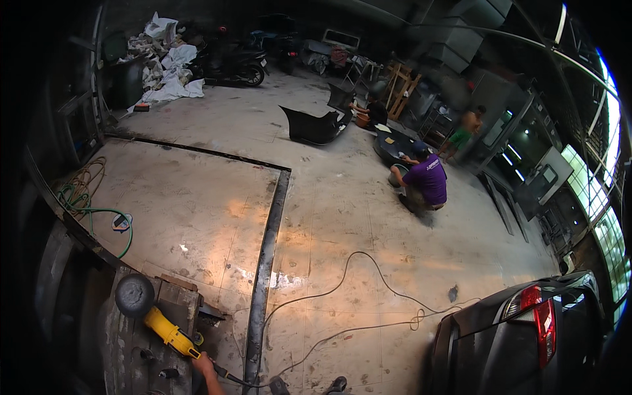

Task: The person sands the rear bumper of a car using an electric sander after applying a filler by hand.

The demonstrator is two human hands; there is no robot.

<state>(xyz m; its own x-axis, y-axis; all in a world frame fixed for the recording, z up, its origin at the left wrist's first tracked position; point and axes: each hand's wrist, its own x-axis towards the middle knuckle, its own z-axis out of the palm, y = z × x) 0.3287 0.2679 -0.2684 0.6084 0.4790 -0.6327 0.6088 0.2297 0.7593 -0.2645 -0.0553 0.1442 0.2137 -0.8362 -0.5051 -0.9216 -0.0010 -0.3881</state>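
At the lower left, my left hand (pixel 205 364) is closed round the rear end of a yellow polisher (pixel 172 334). A round dark grey pad (pixel 135 295) is fitted at the polisher's far end. The tool lies over, or just above, a worn bench (pixel 125 355); I cannot tell whether it touches. From its rear a dark cord (pixel 296 364) runs off to the right across the floor. Small dark things too dim to name lie on the bench beside the tool. My right hand is out of view.
A dark car (pixel 507 342) stands at the lower right. A metal strip (pixel 263 276) crosses the floor. Green hose (pixel 129 237) lies left. Farther off, a person in purple (pixel 426 179) squats beside a dark panel (pixel 393 146); two other people are beyond. A black bumper (pixel 313 126) lies nearby.
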